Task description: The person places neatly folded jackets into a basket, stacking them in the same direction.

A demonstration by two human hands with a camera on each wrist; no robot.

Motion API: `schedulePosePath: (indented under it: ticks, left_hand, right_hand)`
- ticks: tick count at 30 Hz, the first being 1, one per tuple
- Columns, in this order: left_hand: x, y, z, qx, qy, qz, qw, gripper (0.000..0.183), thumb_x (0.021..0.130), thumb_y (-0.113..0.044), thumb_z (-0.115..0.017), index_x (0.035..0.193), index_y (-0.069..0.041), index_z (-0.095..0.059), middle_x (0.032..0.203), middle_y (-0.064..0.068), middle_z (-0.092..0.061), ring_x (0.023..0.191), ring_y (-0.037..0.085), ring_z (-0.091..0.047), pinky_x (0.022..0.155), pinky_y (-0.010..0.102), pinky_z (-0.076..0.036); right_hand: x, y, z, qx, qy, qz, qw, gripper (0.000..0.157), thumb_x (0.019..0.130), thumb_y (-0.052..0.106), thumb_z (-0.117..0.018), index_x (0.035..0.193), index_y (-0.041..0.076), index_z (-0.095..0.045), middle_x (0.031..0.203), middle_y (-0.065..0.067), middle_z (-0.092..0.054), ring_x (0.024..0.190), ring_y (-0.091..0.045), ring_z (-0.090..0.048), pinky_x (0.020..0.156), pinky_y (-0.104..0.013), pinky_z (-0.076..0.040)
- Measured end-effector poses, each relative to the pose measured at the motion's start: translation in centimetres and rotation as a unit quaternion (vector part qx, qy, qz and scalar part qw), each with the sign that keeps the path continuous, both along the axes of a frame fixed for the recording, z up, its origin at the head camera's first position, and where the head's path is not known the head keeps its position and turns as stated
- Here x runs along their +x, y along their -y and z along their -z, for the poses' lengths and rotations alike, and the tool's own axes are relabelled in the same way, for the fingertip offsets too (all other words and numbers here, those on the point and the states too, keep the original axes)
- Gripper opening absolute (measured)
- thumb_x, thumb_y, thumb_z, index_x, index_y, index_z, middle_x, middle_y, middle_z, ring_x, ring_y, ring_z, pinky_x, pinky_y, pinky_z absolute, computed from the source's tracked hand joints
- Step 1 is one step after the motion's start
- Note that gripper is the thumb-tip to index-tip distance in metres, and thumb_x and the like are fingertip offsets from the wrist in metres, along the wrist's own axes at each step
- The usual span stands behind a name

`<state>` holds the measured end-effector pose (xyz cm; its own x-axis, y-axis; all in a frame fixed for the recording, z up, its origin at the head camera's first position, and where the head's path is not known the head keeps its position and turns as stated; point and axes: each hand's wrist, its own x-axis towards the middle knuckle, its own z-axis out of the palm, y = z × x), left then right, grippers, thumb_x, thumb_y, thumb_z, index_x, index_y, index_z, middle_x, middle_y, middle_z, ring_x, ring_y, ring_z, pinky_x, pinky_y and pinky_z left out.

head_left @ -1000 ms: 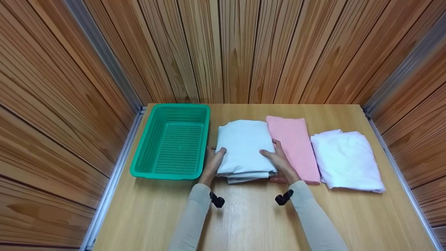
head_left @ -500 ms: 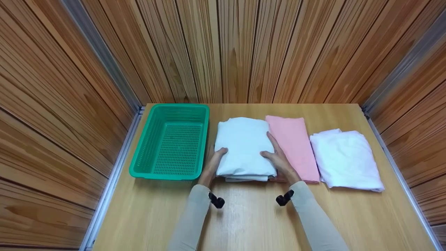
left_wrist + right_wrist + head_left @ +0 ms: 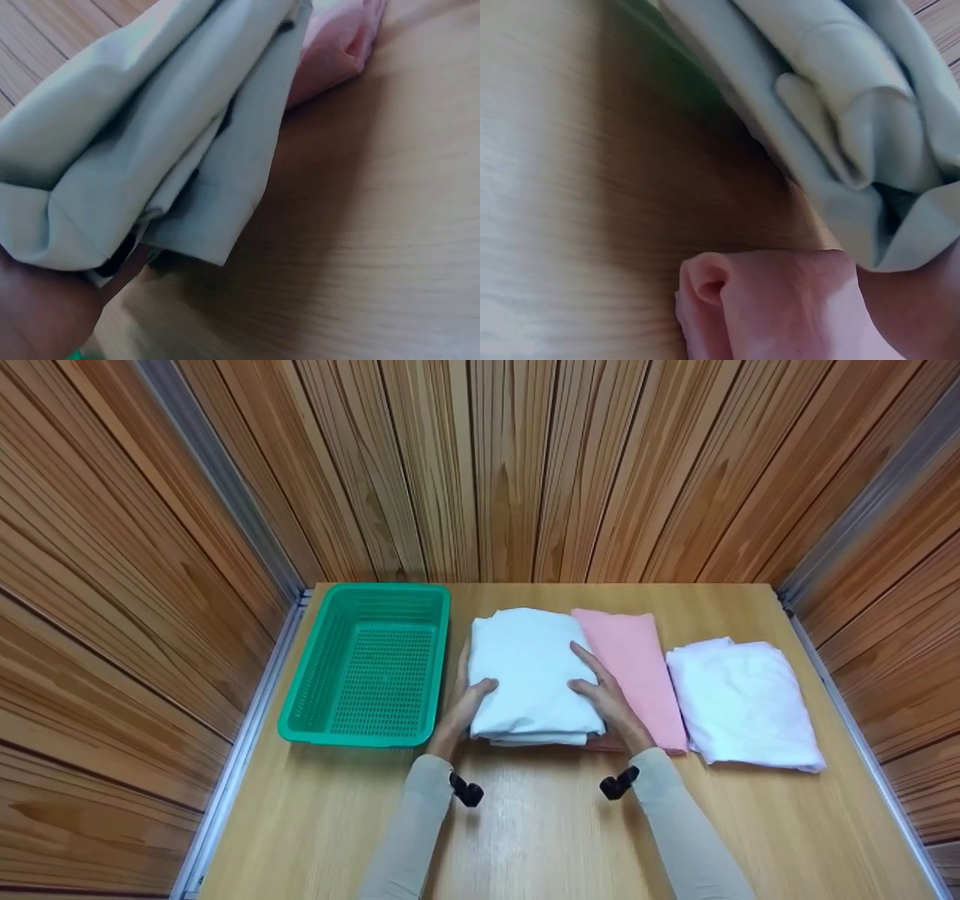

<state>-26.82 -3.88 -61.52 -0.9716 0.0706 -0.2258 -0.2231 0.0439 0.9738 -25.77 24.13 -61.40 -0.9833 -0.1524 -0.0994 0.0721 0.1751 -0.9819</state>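
Note:
A thick folded white cloth (image 3: pixel 532 675) sits between my two hands in the middle of the head view. My left hand (image 3: pixel 459 706) grips its left side with the thumb on top. On the other side my right hand (image 3: pixel 611 701) holds it, thumb and a finger over the upper face. Both wrist views show the stacked layers of the cloth's near edge, raised over the table with a dark shadow beneath. The fingers around the sides and underneath are mostly hidden. A folded pink cloth (image 3: pixel 634 682) lies just right of my right hand, partly overlapped by the white one.
Left of my hands stands a green perforated plastic basket (image 3: pixel 386 682), with nothing inside. Another folded white cloth (image 3: pixel 746 705) lies at the right of the wooden table (image 3: pixel 525 832). Wood-panelled walls (image 3: pixel 517 472) enclose the back and sides.
The white cloth between my hands has risen a little and shifted away from me, and its lower flap shows less. My right fingers now reach further over its top. The other cloths stay put.

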Motion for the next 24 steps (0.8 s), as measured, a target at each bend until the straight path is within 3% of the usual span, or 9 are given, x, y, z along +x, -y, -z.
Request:
schedulePosePath:
  ticks: [6,13,19,24]
  left_hand:
    - [0.3,-0.3,-1.2,-0.002,-0.014,0.015,0.9998,0.074,0.099,-0.029,-0.065,0.165,-0.042,-0.036,0.180,-0.001,-0.020,0.166,0.032,-0.014,0.131,0.066,-0.007]
    - [0.3,-0.4,-2.1,0.013,-0.042,0.026,0.9987,0.086,0.091,-0.033,-0.078,0.166,-0.040,-0.036,0.179,-0.002,-0.021,0.164,0.033,-0.020,0.130,0.068,-0.012]
    - [0.0,-0.5,-3.2,0.004,-0.047,0.028,0.9985,0.089,0.088,-0.028,-0.081,0.165,-0.040,-0.038,0.179,0.001,-0.022,0.163,0.035,-0.020,0.129,0.069,-0.011]
    - [-0.4,-0.5,-4.2,-0.004,-0.048,0.025,0.9985,0.088,0.089,-0.024,-0.081,0.165,-0.039,-0.039,0.179,0.003,-0.022,0.165,0.035,-0.018,0.130,0.068,-0.010]
  right_hand:
    - [-0.1,-0.4,-0.9,0.006,-0.011,-0.002,1.000,0.068,0.108,0.022,-0.059,0.168,0.036,-0.031,0.180,0.008,-0.016,0.168,-0.022,-0.002,0.134,-0.057,-0.001]
    - [-0.1,-1.0,-2.3,0.017,-0.009,-0.011,1.000,0.078,0.102,0.038,-0.073,0.168,0.038,-0.031,0.180,0.005,-0.016,0.168,-0.028,-0.006,0.131,-0.064,-0.003]
    - [0.0,-1.2,-3.2,-0.023,0.018,-0.011,1.000,0.086,0.097,0.033,-0.081,0.168,0.040,-0.032,0.181,0.001,-0.011,0.164,-0.032,-0.014,0.129,-0.062,-0.017]
    - [0.0,-1.0,-4.2,-0.036,0.019,-0.008,0.999,0.089,0.096,0.032,-0.082,0.168,0.039,-0.030,0.181,0.000,-0.007,0.164,-0.032,-0.013,0.128,-0.059,-0.021]
